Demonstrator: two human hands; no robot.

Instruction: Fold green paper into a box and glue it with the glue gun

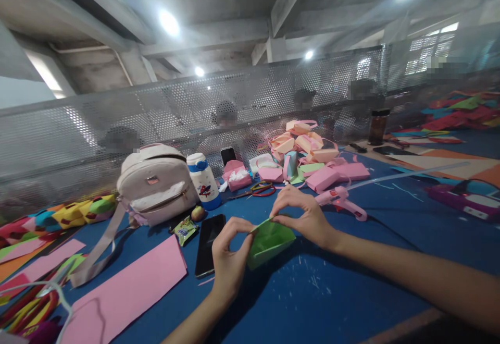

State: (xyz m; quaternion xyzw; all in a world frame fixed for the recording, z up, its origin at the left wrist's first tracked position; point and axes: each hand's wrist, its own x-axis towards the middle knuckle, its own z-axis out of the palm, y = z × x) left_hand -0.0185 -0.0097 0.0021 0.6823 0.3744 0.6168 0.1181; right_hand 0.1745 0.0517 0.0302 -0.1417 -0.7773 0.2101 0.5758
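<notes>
A small green paper box (272, 242) is held up just over the blue table, its hollow inside facing me. My left hand (231, 253) pinches its left edge between thumb and fingers. At the upper right edge my right hand (302, 212) pinches the same box. A black phone (210, 245) lies flat beside my left hand. Right behind my right hand sits a pink glue gun (340, 201) with a long clear glue stick (406, 175) in it. Red-handled scissors (262, 189) rest beyond the hands.
Behind stand a white backpack (156, 187), a blue-and-white bottle (204, 185) and a pile of folded paper boxes (308, 146). Pink paper (128, 292) covers the front left. A purple device (464, 200) lies right. A perforated metal screen (250, 99) closes off the back; people sit beyond it.
</notes>
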